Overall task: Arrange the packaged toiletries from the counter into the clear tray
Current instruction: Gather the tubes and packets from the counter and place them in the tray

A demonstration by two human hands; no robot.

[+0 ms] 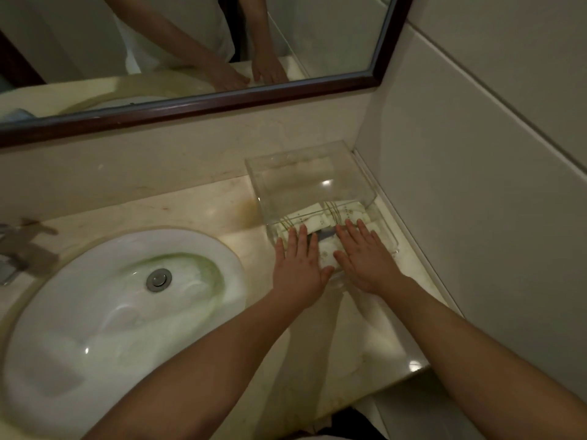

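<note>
Far to the left of my hands, a tap [22, 246] stands at the counter's edge, blurred. Between it and my left hand lies the white oval basin [95, 328], its drain plug [158, 280] near the middle and a greenish stain ringing the bowl.

My left hand [300, 265] lies flat, fingers spread and clamped on nothing, palm down over the near corner of the clear tray [365, 185]. My right hand [365, 252] lies just beside it, equally flat and open, thumbs nearly touching. The packaged toiletries [320, 217] — white sachets with printed lines — sit inside the tray, partly under my fingertips and partly just beyond them. No packet shows on the bare counter around my hands, so I judge the step in hand to be the final levelling of the contents.

To do it well: press lightly and evenly with both palms, nudge overlapping packets apart rather than down, and square their edges to the tray walls. Thin clear walls may slide on polished stone, so I should keep the push downward, not forward.

The counter [206, 214] is pale glossy marble with a brown stain left of the tray. Beyond my hands hangs a dark-framed mirror [222, 103]; to their right, a plain tiled wall [476, 185] — the tray sits in that corner.
</note>
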